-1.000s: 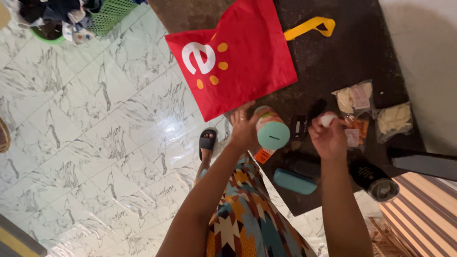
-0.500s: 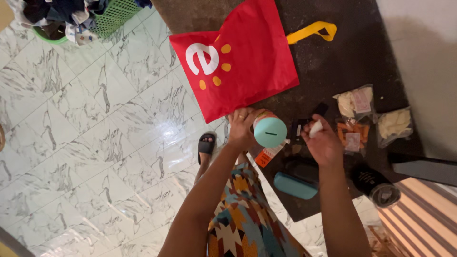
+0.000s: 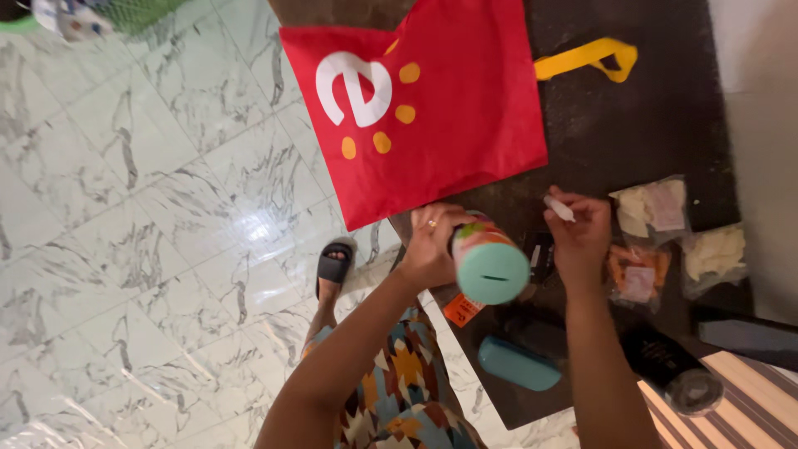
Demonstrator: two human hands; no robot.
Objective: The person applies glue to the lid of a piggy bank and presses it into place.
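My left hand (image 3: 431, 247) grips a round canister (image 3: 489, 259) with a teal lid that has a thin slot in it, tilted so the lid faces me, just above the dark countertop (image 3: 632, 125). My right hand (image 3: 579, 233) is beside it to the right and pinches a small white piece (image 3: 559, 208) between the fingertips. A red cloth bag (image 3: 424, 108) with a white and orange mark and a yellow handle (image 3: 592, 60) lies flat on the counter above the hands.
Clear packets of pale and orange pieces (image 3: 665, 237) lie at the right. A teal oblong case (image 3: 519, 364), a dark bottle (image 3: 675, 370) and an orange tag (image 3: 462, 308) lie near the counter's edge. Marble floor (image 3: 150, 249) at left, my sandalled foot (image 3: 334, 264) below.
The view has shifted closer to the counter. My left hand has tilted the canister so its lid faces me, and my right hand has risen a little with the white piece.
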